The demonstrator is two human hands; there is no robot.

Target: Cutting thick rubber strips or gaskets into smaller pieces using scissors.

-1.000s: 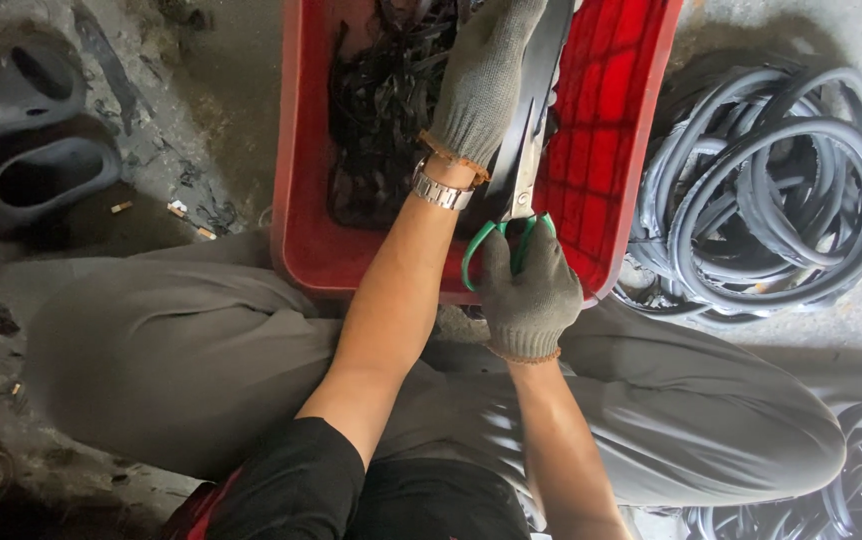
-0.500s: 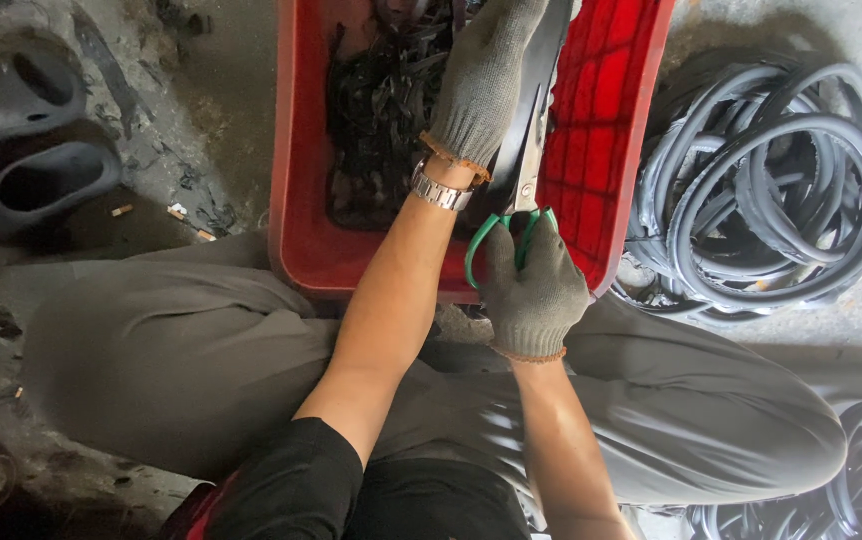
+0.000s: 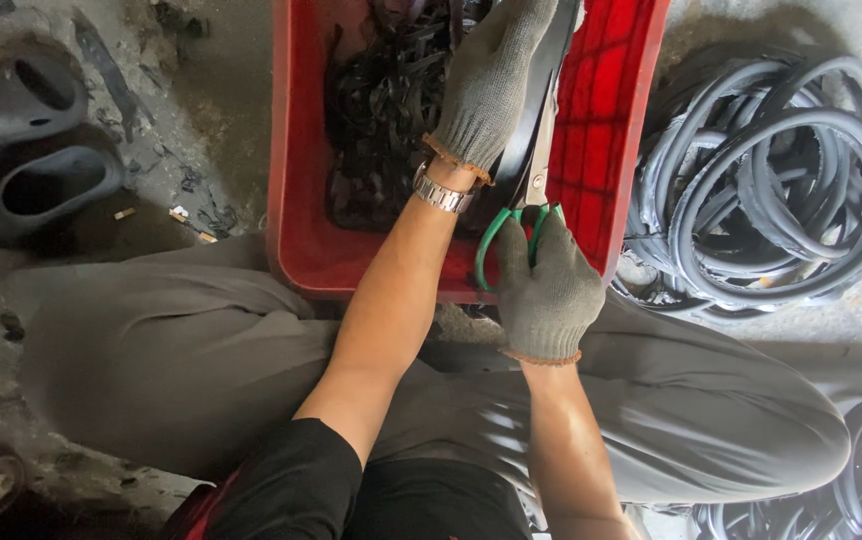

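Fingers of the gloved right hand (image 3: pixel 548 290) grip green-handled scissors (image 3: pixel 526 195) over the red crate (image 3: pixel 296 200), left hand (image 3: pixel 491 85) clasping the black rubber strip (image 3: pixel 536 100) mid-cut; next needs steady feeding

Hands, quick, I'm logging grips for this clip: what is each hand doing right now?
Left hand: closed on the black rubber strip over the red crate.
Right hand: closed on the green-handled scissors.

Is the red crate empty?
No, the red crate holds a heap of black rubber scraps under the left hand.
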